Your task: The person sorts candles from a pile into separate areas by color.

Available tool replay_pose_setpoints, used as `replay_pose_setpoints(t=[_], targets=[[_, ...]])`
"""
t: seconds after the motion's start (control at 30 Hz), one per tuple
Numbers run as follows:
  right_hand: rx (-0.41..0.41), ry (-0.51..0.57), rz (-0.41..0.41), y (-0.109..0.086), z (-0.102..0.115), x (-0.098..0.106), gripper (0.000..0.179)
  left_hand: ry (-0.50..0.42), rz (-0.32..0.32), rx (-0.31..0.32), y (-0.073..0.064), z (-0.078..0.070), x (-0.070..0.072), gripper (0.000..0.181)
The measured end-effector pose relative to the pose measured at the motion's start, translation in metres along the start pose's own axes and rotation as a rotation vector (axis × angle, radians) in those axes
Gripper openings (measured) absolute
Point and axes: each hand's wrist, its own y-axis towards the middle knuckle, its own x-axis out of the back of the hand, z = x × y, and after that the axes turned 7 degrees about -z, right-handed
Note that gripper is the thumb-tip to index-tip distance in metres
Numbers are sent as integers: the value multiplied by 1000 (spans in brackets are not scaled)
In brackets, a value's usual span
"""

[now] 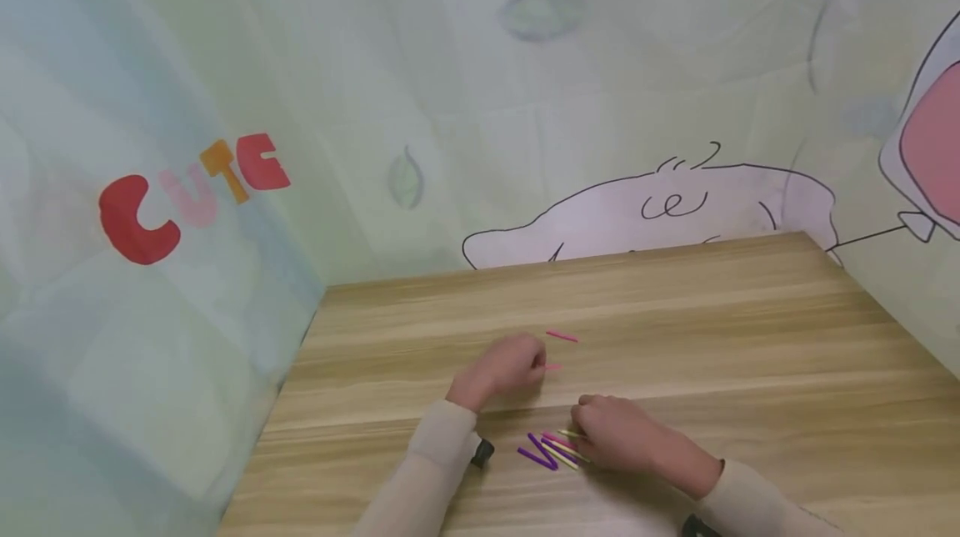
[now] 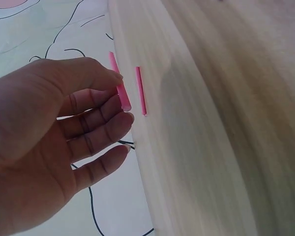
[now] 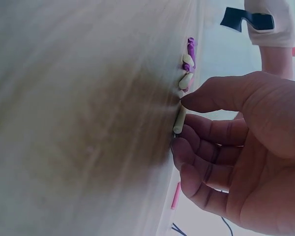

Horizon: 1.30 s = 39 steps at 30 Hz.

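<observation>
My left hand (image 1: pixel 510 363) is raised over the table and pinches a pink stick (image 2: pixel 120 86) between thumb and fingers, the other fingers loosely bent. Just past it a second pink stick (image 1: pixel 562 336) lies alone on the wood. Low at the near pile, my right hand (image 1: pixel 622 434) has thumb and fingers around a pale yellow stick (image 3: pixel 180 119). Beside that hand purple sticks (image 1: pixel 537 459), yellow sticks (image 1: pixel 564 455) and a pink stick (image 1: pixel 553 440) lie crossed over each other. The right hand hides part of the pile in the head view.
The wood-grain table (image 1: pixel 375 370) reaches back to a printed cloth backdrop (image 1: pixel 420 103) with cartoon drawings and letters. Dark straps (image 1: pixel 483 453) show at the wrists below the light sleeves (image 1: pixel 420 470).
</observation>
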Motion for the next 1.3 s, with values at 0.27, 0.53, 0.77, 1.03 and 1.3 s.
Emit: replay_pose_setpoints(t=[0.27,0.53,0.77,1.03,1.3], targets=[[4,41,1,-1,-2,-1,20,-32,4,72,14,-1,5,20],[2,9,-39,-6,-3,-2,21,-67,6,122,28,0,-2,23],[8,3,-46,-7,-3,-2,20,-41,-7,139,37,4,-9,27],[3,-31,-54,-6,-1,-4,19,14,-45,114,42,8,-13,29],[-7,-26,-49,-6,0,-8,17,46,-43,88,51,9,-18,18]])
